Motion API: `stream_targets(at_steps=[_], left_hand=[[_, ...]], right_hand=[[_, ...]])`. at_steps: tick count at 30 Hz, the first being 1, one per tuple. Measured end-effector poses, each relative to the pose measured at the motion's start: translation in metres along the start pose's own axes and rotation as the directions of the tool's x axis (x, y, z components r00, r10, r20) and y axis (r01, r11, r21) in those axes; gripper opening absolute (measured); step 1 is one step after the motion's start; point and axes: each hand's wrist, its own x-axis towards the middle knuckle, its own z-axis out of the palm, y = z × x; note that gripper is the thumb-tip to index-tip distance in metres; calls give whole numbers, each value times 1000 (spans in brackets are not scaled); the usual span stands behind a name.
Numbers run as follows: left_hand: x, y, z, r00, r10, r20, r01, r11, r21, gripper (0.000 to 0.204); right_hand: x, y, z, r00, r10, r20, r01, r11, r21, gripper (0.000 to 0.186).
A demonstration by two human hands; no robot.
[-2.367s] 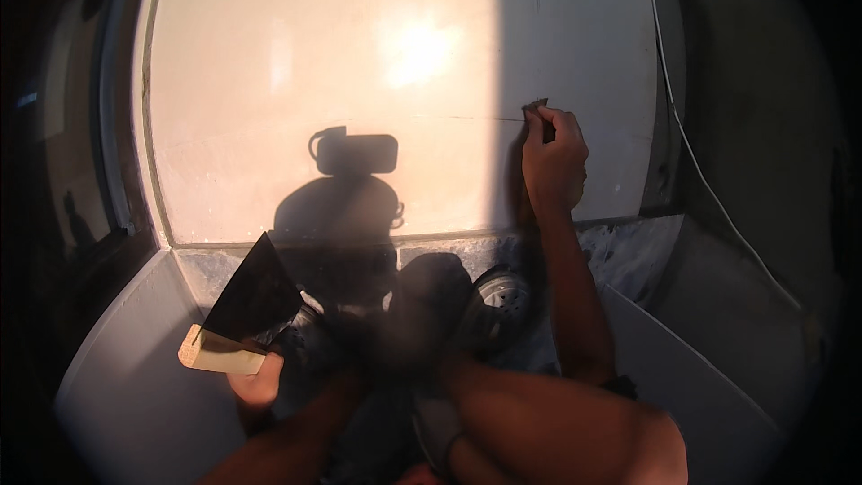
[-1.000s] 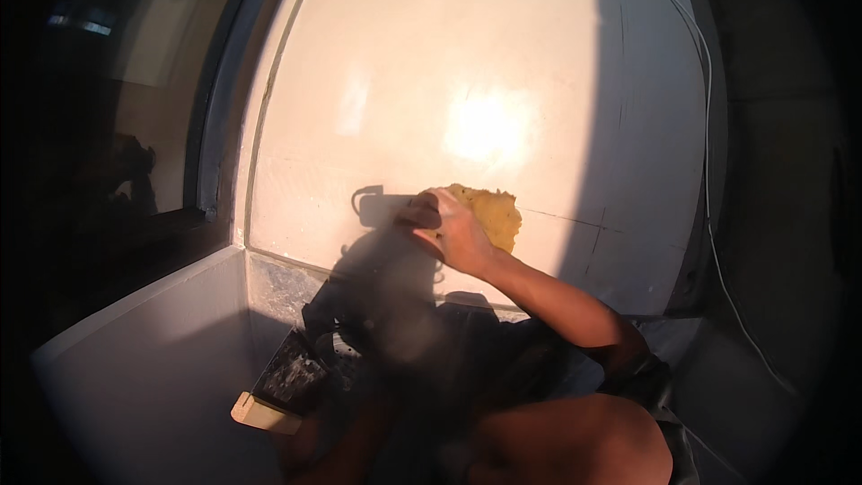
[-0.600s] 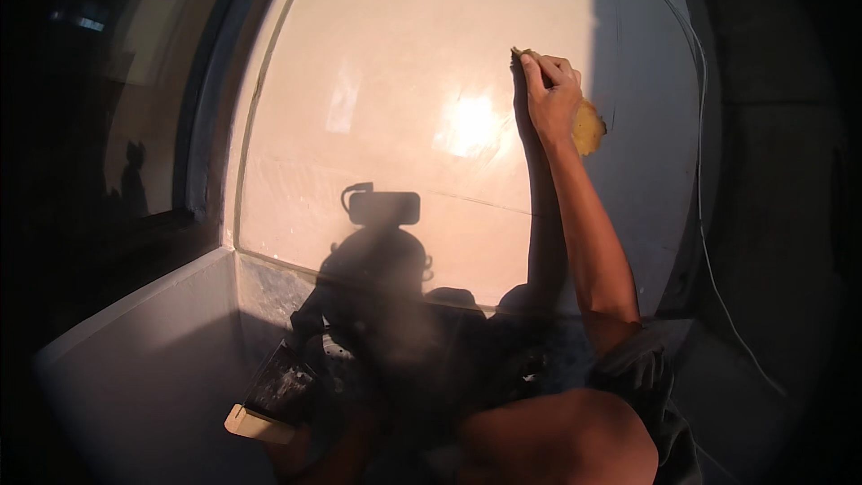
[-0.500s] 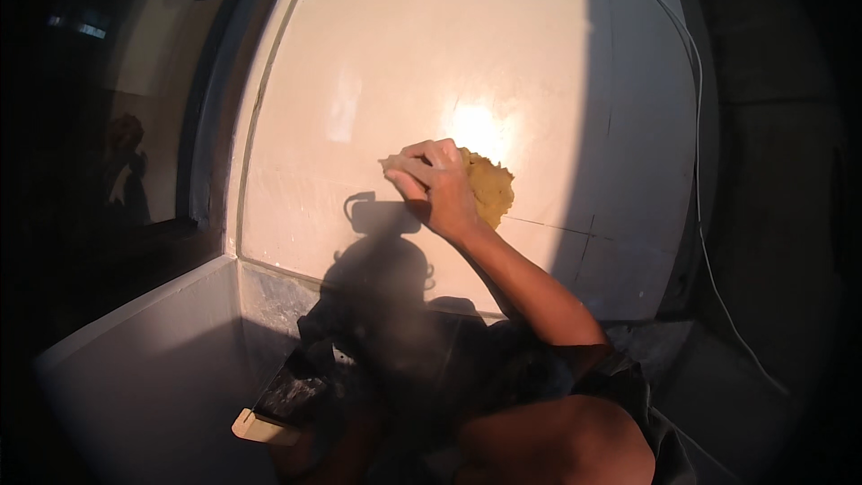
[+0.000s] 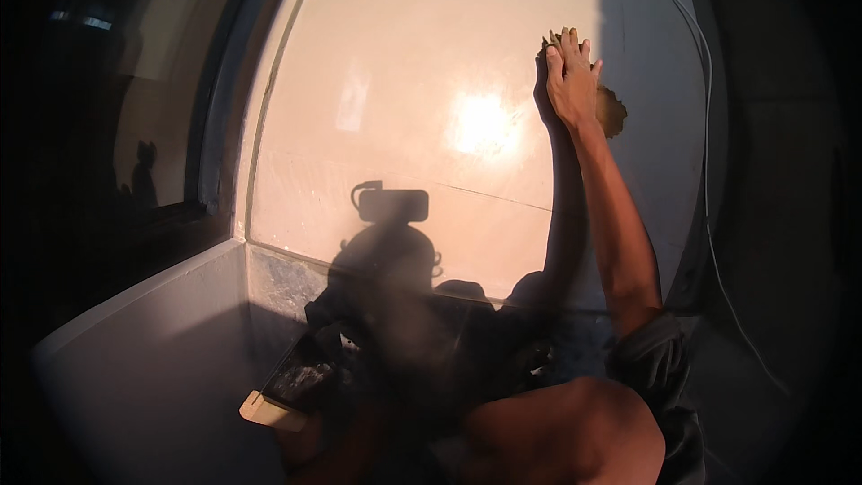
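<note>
A ragged, yellow-brown sponge (image 5: 612,112) lies against the pale tiled surface at the upper right, near the edge of the shade. My right hand (image 5: 571,81) presses on it with outstretched fingers, and sponge shows on both sides of the hand. The sponge's middle is hidden under my palm. Low at the left, in deep shade, my left hand (image 5: 296,442) is beside a dark flat tool (image 5: 301,379) with a pale wooden edge. It seems to hold the tool by that edge; its fingers are hardly visible.
Bright sunlight glares off the tiled surface (image 5: 404,81), where a shadow of my head falls. A white cable (image 5: 708,171) runs down the right side. A low grey wall (image 5: 153,332) and a dark-framed glass pane (image 5: 135,126) border the left. My bare knee (image 5: 575,431) is below.
My right hand has swept the sponge up and to the right, and its fingers have gone from bent to outstretched. My left hand and the tool have hardly moved.
</note>
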Motion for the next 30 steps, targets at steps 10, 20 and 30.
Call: stream_targets(at_steps=[10, 20, 30], left_hand=[[-17, -10, -19, 999, -14, -39, 13, 1000, -18, 50], [-14, -4, -12, 998, 43, 36, -43, 999, -10, 51], [-16, 7, -7, 996, 63, 67, -65, 997, 35, 50]], right_hand=[[-198, -87, -54, 748, -499, 438, 454, 866, 211, 56], [-135, -73, -7, 992, -90, 88, 87, 996, 35, 58], [-234, -107, -53, 585, -642, 496, 402, 761, 509, 55]])
